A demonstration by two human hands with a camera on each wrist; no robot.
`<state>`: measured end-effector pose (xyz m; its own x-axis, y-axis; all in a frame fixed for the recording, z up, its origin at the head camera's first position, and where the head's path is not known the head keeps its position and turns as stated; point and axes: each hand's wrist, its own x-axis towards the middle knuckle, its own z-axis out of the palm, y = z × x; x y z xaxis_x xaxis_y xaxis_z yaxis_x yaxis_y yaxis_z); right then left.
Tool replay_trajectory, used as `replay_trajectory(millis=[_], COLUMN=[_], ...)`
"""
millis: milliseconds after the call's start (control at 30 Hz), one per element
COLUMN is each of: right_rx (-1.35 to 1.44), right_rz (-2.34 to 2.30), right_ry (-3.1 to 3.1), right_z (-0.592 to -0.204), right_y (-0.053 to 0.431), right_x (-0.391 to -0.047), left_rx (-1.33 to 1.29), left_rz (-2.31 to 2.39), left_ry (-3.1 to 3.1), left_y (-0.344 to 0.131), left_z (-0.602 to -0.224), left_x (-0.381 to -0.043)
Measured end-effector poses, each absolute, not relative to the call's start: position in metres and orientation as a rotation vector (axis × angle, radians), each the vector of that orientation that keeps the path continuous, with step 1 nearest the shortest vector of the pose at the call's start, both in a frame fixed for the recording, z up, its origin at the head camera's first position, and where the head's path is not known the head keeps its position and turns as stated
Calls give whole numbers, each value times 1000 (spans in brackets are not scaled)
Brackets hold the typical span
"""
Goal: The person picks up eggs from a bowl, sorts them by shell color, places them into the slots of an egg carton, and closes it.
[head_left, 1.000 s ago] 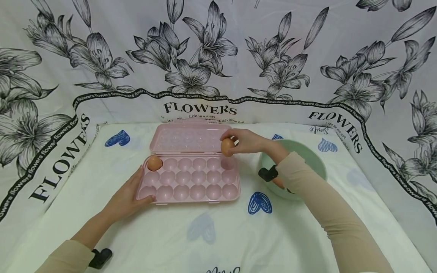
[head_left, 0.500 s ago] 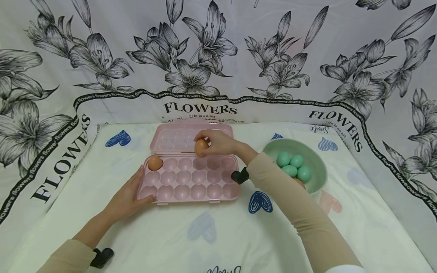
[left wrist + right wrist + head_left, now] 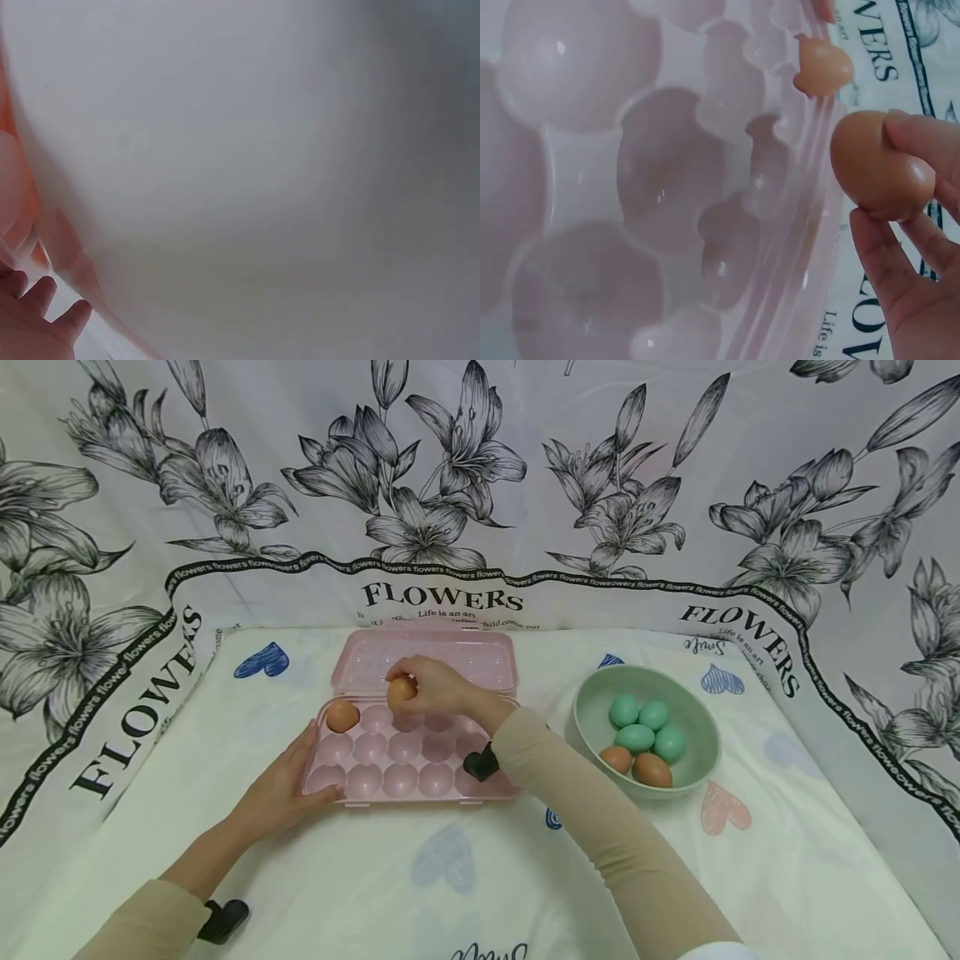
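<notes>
My right hand [image 3: 431, 685] pinches a brown egg [image 3: 402, 692] between thumb and fingers. It is above the back row of an opened pink plastic egg carton [image 3: 386, 767], near the hinge with the lid. The right wrist view shows the same egg [image 3: 877, 165] at the fingertips, beside the carton's cups. Another brown egg [image 3: 342, 716] sits in the back-left cup. My left hand [image 3: 276, 789] rests against the carton's left side, fingers extended along it and thumb at the front-left corner. In the left wrist view, some of its fingers [image 3: 73, 319] appear at the lower left.
Right of the carton stands a light green bowl [image 3: 701, 764] holding several green eggs [image 3: 636, 738] and two brown eggs [image 3: 652, 771]. The carton's pink lid [image 3: 480, 652] lies folded back behind the cups. A white cloth [image 3: 480, 902] with printed hearts covers the table.
My right hand has carried the brown egg leftward along the back of the carton. The bowl's eggs have come into view as the forearm moved. My left hand has stayed at the carton's side.
</notes>
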<state>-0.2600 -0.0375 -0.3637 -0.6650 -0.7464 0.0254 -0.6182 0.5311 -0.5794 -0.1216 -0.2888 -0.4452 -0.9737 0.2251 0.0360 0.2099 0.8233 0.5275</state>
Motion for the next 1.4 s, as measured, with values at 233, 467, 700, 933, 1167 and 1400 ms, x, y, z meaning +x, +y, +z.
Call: replay_trajectory(millis=[233, 467, 700, 933, 1167, 1400], right_rx=[-1105, -1077, -1030, -1080, -1143, -1156], right_rz=[-798, -766, -765, -689, -550, -471], right_ry=[2598, 2625, 2631, 2686, 2744, 2747], right_z=[-371, -381, -386, -391, -396, -395], right_y=[-55, -69, -78, -86, -90, -89], right_x=[-258, -258, -256, -254, -251, -247], left_rx=[354, 352, 370, 376, 367, 365], left_rz=[853, 840, 855, 858, 868, 856], left_ry=[2961, 2959, 2967, 2981, 2969, 2975], left_y=[-289, -289, -288, -288, -288, -288], left_z=[-443, -442, -442, -445, -444, -444], left_x=[-121, -122, -123, -122, -121, -122])
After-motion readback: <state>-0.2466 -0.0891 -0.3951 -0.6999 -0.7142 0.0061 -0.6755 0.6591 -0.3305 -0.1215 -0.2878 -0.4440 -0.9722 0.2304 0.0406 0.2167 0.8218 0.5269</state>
